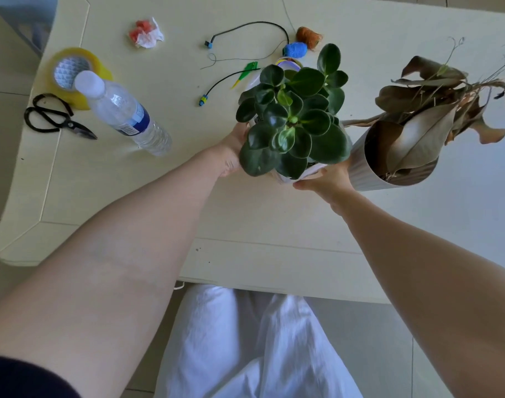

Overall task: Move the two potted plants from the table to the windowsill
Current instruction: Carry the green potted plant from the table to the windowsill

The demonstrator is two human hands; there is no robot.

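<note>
A green potted plant (294, 119) with round glossy leaves stands in a white pot on the cream table (245, 219). My left hand (232, 152) grips the pot's left side, partly hidden under the leaves. My right hand (327, 178) holds the pot's lower right rim. Just to the right stands a second potted plant (403, 150) with dry brown leaves, in a ribbed grey-white pot, touching or nearly touching my right hand. No windowsill is in view.
On the table's left part lie a clear water bottle (122, 110), a yellow tape roll (73, 73) and black scissors (56, 119). Behind the green plant are cables (245, 33), blue and orange thread balls (296, 48) and crumpled paper (146, 33). White trousers (245, 340) show below the table edge.
</note>
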